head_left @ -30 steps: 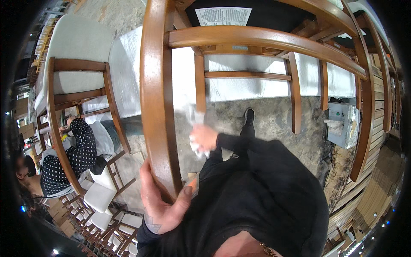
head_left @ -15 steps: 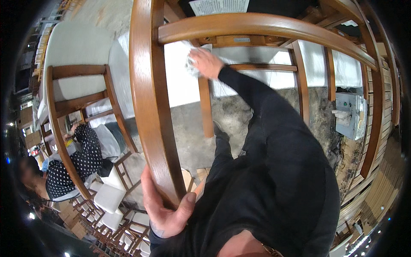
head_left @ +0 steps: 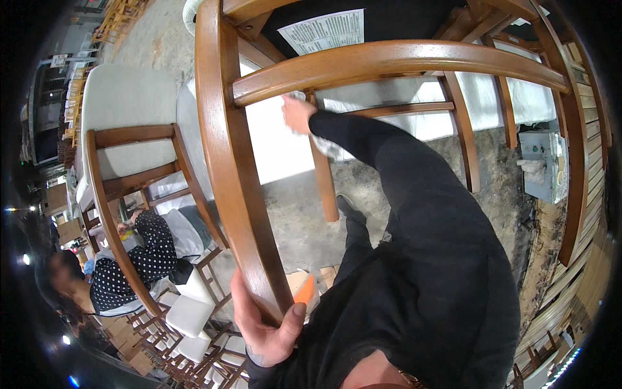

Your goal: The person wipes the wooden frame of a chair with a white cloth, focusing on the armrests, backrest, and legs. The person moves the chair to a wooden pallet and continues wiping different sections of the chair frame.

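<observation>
A brown wooden chair frame point(head_left: 234, 162) stands tipped in front of me, its black underside point(head_left: 402, 23) bearing a white printed label point(head_left: 324, 31). Low on the frame's near leg is my left hand point(head_left: 267, 327), its fingers and thumb wrapped round the end. A small orange piece point(head_left: 304, 290) shows by that thumb; whether the hand holds it I cannot tell. My right hand point(head_left: 299, 117) reaches through below the curved rail point(head_left: 395, 58), closed on a crumpled white cloth point(head_left: 328, 148), beside a further wooden leg point(head_left: 322, 185).
At the left stands a chair with a pale seat point(head_left: 126, 97); a person in polka-dot clothing point(head_left: 133, 272) sits beyond it. Several pale-seated chairs point(head_left: 188, 318) crowd the lower left. To the right are a grey metal box point(head_left: 544, 165) and wooden slats point(head_left: 593, 155).
The chair's rail and label sit lower in the picture. My right hand with the cloth has moved slightly left and down relative to the picture. My left hand keeps its hold on the leg.
</observation>
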Motion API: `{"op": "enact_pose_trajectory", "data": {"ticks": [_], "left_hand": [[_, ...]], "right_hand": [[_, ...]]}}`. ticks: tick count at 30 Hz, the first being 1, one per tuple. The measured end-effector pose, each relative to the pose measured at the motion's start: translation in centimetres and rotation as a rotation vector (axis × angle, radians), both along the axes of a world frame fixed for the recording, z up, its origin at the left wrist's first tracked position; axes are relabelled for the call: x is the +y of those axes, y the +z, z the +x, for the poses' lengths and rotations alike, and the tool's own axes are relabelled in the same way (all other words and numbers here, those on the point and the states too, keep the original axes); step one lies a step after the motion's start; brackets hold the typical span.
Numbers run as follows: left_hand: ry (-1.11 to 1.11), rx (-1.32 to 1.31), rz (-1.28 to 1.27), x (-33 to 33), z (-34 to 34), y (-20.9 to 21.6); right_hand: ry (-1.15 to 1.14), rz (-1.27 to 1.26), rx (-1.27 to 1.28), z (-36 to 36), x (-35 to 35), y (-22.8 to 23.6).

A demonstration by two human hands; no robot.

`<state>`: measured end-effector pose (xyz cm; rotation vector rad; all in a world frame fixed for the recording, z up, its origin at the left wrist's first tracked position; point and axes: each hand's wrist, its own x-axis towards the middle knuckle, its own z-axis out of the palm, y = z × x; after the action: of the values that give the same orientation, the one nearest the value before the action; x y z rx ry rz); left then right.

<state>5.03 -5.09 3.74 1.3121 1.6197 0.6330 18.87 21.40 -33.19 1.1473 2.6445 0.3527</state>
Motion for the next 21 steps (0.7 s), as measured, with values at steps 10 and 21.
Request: {"op": "enact_pose_trajectory", "data": {"ticks": [10, 21], "left_hand": [[-0.016, -0.062, 0.032, 0.1, 0.0, 0.0], [-0.107, 0.015, 0.053, 0.3, -0.8, -0.4]], "right_hand": [[-0.148, 0.025, -0.016, -1.3, 1.9, 0.1], [0.055, -0.318, 0.682, -0.5, -17.0, -0.9]]}}
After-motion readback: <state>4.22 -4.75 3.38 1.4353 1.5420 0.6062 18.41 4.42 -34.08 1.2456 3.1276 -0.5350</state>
